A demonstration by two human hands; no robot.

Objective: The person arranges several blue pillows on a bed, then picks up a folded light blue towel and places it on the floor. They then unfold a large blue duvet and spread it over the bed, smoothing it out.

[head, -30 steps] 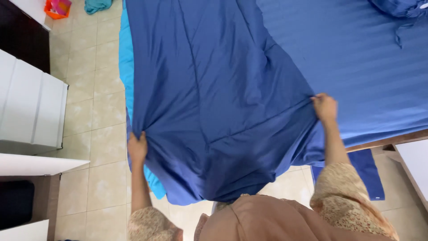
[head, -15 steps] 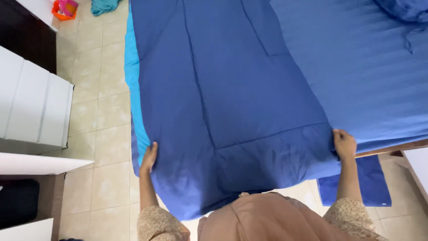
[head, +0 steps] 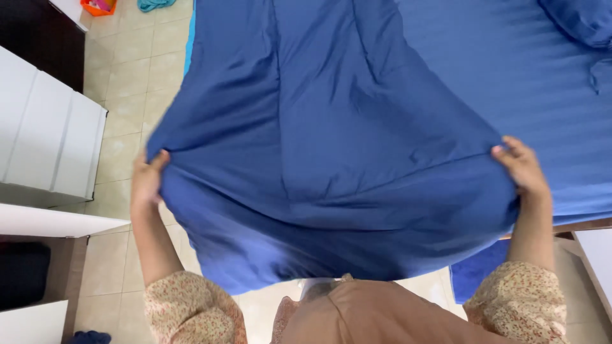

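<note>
hands: our left hand [head: 148, 181] and right hand [head: 524, 167] each grip the blue sheet [head: 331, 159]
risk: we judge a loose corner slips onto the floor [head: 121, 121]

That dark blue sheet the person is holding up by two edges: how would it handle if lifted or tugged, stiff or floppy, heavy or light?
Probably very floppy: the dark blue sheet sags in folds between the left hand and right hand. Likely light for its size, since two pinched grips carry it. Its smooth sheen suggests it could slip across the bed.
</note>
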